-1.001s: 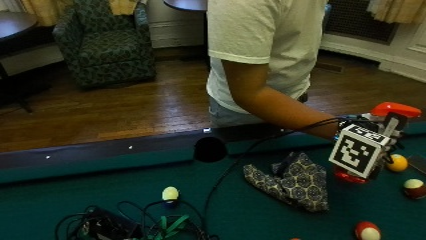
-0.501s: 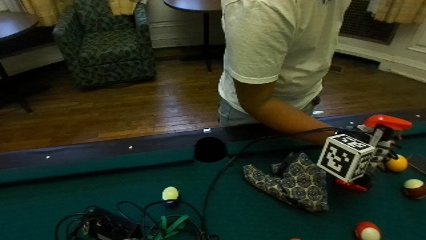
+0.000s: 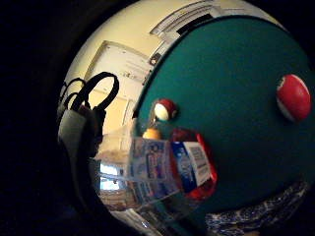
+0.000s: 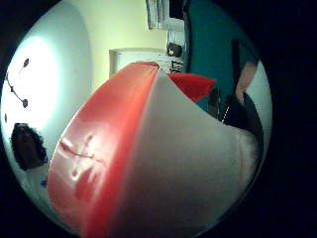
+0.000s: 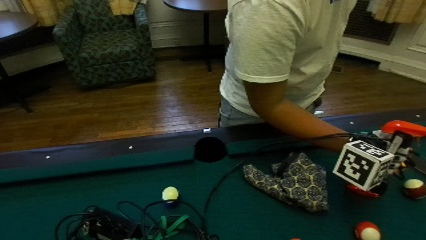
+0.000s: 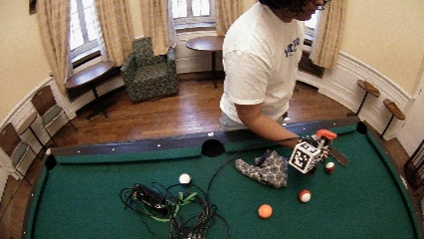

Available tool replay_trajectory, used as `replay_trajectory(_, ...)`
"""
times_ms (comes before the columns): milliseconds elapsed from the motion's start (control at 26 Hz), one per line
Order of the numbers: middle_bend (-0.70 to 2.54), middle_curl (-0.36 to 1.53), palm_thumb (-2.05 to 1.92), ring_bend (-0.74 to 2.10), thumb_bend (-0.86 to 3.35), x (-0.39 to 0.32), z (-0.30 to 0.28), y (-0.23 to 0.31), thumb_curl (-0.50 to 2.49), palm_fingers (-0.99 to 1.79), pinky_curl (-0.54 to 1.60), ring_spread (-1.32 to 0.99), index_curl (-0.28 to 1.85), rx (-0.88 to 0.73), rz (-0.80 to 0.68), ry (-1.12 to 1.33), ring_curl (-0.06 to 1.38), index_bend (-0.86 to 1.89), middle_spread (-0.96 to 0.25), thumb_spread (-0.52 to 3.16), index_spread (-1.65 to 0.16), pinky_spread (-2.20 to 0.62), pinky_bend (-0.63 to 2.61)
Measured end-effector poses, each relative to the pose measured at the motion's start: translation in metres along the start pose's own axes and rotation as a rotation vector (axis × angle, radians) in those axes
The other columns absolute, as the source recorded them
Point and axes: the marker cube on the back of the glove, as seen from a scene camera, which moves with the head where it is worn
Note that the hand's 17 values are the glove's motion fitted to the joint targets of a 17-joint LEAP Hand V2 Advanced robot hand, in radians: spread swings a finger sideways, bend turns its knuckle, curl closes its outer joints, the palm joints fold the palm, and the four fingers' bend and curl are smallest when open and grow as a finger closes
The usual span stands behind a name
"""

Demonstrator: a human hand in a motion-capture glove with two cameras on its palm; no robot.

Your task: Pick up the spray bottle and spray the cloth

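Observation:
At the right of the pool table, my gloved right hand grips a clear spray bottle with an orange-red trigger head. Most of the hand is hidden. The bottle's red base sits low over the green felt, just right of the cloth; whether it touches the felt I cannot tell. The dark patterned cloth lies crumpled on the felt. In the little finger side palm view the labelled bottle is close to the palm, with the cloth beside it. The red spray head fills the thumb side palm view.
A maroon-and-white ball lies right of the bottle and a red-and-white ball nearer the front. A yellow ball and a tangle of cables lie at the left. The side pocket sits in the far rail. An orange ball lies in front.
My hand has come down towards the felt with the bottle still in it, staying beside the cloth. The person has leaned further over the table. The cloth and balls have not moved.

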Motion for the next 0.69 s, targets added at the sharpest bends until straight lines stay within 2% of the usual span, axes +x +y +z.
replay_trajectory(693,0.58,0.53,1.0,0.61,-0.03,0.0045,0.0014,0.0035,0.84,1.27,0.42,-0.22,0.63,-0.099,0.029,-0.039,0.48,0.18,-0.2,0.24,-0.32,-0.3,0.35)
